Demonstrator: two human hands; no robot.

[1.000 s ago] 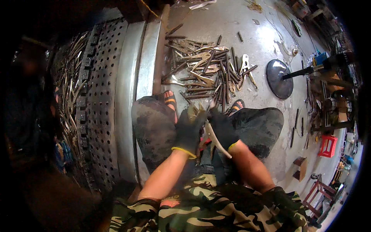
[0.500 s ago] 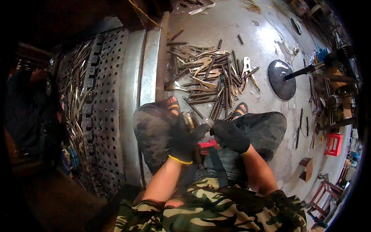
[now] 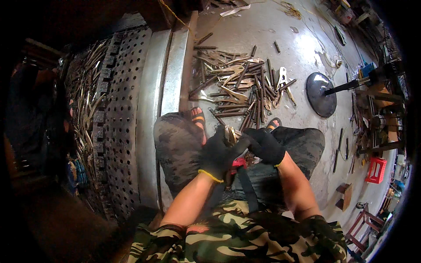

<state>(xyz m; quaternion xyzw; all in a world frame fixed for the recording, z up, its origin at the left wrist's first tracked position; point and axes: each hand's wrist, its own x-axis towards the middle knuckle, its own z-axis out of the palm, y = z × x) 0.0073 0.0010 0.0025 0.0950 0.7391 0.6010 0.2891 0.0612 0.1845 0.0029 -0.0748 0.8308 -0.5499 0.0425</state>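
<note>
A ridged, brass-coloured metal piece (image 3: 229, 135) showed, partly hidden, against the gloved fingers (image 3: 218, 139) of the left hand (image 3: 215, 153).

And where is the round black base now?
At the head view's right, the round black base rests on the floor, right of the piled metal parts.

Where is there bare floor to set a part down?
Bare floor lies beyond the pile of rods and metal parts, up to the white strip, and between the round black base and the right knee. Crowded: the pile itself, and between left hand and right hand, by the metal piece.
</note>
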